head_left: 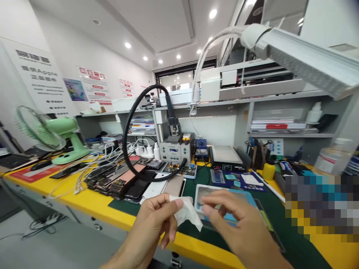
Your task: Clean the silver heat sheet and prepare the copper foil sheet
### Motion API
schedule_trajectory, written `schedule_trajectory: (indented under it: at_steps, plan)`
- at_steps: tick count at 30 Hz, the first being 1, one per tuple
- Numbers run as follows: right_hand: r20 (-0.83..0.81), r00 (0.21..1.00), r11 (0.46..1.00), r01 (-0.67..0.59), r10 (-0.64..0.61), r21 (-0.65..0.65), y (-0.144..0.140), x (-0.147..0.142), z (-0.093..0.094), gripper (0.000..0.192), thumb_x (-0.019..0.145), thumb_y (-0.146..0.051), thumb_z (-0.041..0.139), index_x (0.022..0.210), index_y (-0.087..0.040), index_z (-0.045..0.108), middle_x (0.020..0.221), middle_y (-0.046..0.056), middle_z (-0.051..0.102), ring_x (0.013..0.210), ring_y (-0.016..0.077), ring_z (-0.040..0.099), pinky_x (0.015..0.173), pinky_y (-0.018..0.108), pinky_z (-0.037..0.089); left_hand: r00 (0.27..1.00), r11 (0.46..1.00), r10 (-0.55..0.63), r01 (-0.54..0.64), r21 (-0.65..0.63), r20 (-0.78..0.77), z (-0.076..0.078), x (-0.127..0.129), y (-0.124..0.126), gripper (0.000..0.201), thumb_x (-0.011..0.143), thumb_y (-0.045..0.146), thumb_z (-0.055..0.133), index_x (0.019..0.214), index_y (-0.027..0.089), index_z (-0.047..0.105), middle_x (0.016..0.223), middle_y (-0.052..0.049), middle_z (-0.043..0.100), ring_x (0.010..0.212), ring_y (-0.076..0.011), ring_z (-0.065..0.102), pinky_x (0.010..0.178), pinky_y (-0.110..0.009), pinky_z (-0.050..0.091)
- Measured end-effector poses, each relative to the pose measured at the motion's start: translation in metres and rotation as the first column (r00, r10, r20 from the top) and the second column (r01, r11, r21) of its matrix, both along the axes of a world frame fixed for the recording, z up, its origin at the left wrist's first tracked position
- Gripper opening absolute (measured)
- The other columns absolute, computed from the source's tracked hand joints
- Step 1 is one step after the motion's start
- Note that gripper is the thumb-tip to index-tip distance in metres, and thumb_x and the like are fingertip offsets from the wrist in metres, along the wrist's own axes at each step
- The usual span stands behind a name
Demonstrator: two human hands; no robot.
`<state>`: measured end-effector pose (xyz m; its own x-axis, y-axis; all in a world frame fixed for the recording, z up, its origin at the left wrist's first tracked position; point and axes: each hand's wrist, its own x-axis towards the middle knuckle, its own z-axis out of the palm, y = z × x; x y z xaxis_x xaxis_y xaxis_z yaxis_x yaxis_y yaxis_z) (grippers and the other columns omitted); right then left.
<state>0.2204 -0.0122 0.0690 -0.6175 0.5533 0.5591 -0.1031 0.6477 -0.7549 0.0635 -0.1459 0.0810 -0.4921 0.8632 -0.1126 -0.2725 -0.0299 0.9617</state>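
My left hand (pixel 157 220) pinches a thin white wipe (pixel 188 213) between thumb and forefinger, its loose end drooping to the right. To the right, my right hand (pixel 238 220) is half curled, thumb and forefinger slightly apart, with nothing visible between them; it does not touch the wipe. Beneath and behind the right hand lies a shallow white tray (pixel 198 192) with a blue piece (pixel 248 198) at its right side, both partly covered by the hand. Both hands are above the front of a dark green mat (pixel 187 228) on the yellow bench.
Stacked phone parts (pixel 117 183) and tangled white cables (pixel 109 149) lie to the left. A hot-air station (pixel 175 151) with a looping black hose (pixel 125 145) stands behind. A lamp (pixel 314 59) hangs overhead right. A yellow bottle (pixel 268 171) and green fan (pixel 67 138) flank the bench.
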Motion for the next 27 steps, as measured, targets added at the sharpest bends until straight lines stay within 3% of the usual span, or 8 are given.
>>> schedule_trajectory:
  at_steps: [3,6,12,16,20,23,27]
  plan:
    - [-0.074,0.996,0.979,-0.025,0.041,0.204,-0.042,-0.029,-0.013,0.016,0.093,-0.028,0.062,0.104,-0.023,0.073,0.1,0.01,0.07,0.075,0.0206,0.065,0.06,0.03,0.055,0.996,0.997,0.069,-0.07,-0.022,-0.049,-0.003,-0.004,-0.029,0.034,0.077,0.046,0.078,0.069,0.017,0.061,0.037,0.002,0.053,0.03,-0.0057,0.037,0.03,-0.014,0.023]
    - [-0.121,0.991,0.962,-0.028,0.063,0.27,-0.069,-0.055,-0.022,0.016,0.091,-0.021,0.063,0.105,-0.021,0.072,0.099,0.011,0.069,0.086,0.0228,0.067,0.07,0.031,0.057,0.985,0.989,0.143,-0.146,-0.021,-0.099,-0.007,-0.007,-0.055,0.036,0.077,0.05,0.076,0.072,0.017,0.064,0.039,0.002,0.054,0.03,-0.0063,0.041,0.03,-0.014,0.025]
    - [-0.104,0.984,0.985,-0.137,0.147,0.104,-0.098,-0.078,-0.031,0.012,0.091,-0.022,0.065,0.099,-0.024,0.074,0.095,0.008,0.07,0.084,0.0216,0.068,0.071,0.027,0.057,0.969,0.972,0.231,-0.235,-0.029,-0.084,-0.023,-0.015,-0.094,0.037,0.079,0.052,0.073,0.072,0.017,0.064,0.035,0.002,0.053,0.027,-0.0052,0.035,0.03,-0.014,0.025]
    - [-0.09,0.977,0.981,-0.192,0.194,0.035,-0.115,-0.087,-0.036,0.011,0.09,-0.025,0.068,0.096,-0.025,0.076,0.094,0.008,0.071,0.083,0.0223,0.069,0.073,0.027,0.057,0.963,0.964,0.261,-0.264,-0.029,-0.063,-0.033,-0.019,-0.111,0.036,0.082,0.052,0.07,0.075,0.016,0.066,0.034,0.002,0.053,0.027,-0.0052,0.032,0.031,-0.016,0.024]
    - [-0.1,0.963,0.956,-0.262,0.25,-0.133,-0.125,-0.097,-0.043,0.012,0.091,-0.03,0.068,0.09,-0.026,0.078,0.094,0.008,0.072,0.086,0.022,0.069,0.075,0.026,0.057,0.951,0.951,0.305,-0.307,-0.037,-0.058,-0.039,-0.021,-0.124,0.035,0.083,0.051,0.07,0.076,0.017,0.067,0.033,0.004,0.051,0.028,-0.0047,0.032,0.037,-0.018,0.026]
    - [-0.071,0.934,0.863,-0.351,0.35,-0.365,-0.128,-0.104,-0.049,0.015,0.088,-0.037,0.071,0.088,-0.024,0.079,0.098,0.009,0.073,0.092,0.0246,0.069,0.081,0.029,0.056,0.94,0.94,0.336,-0.339,-0.04,-0.056,-0.041,-0.02,-0.134,0.035,0.084,0.05,0.07,0.073,0.018,0.064,0.034,0.004,0.051,0.03,-0.0041,0.032,0.041,-0.018,0.026]
    - [-0.09,0.897,0.622,-0.369,0.433,-0.69,-0.138,-0.116,-0.054,0.032,0.083,-0.049,0.075,0.092,-0.019,0.078,0.096,0.011,0.075,0.093,0.0278,0.069,0.083,0.032,0.054,0.909,0.908,0.416,-0.417,-0.042,-0.032,-0.046,-0.019,-0.145,0.034,0.084,0.049,0.069,0.073,0.018,0.063,0.035,0.004,0.051,0.033,-0.0056,0.035,0.042,-0.019,0.028]
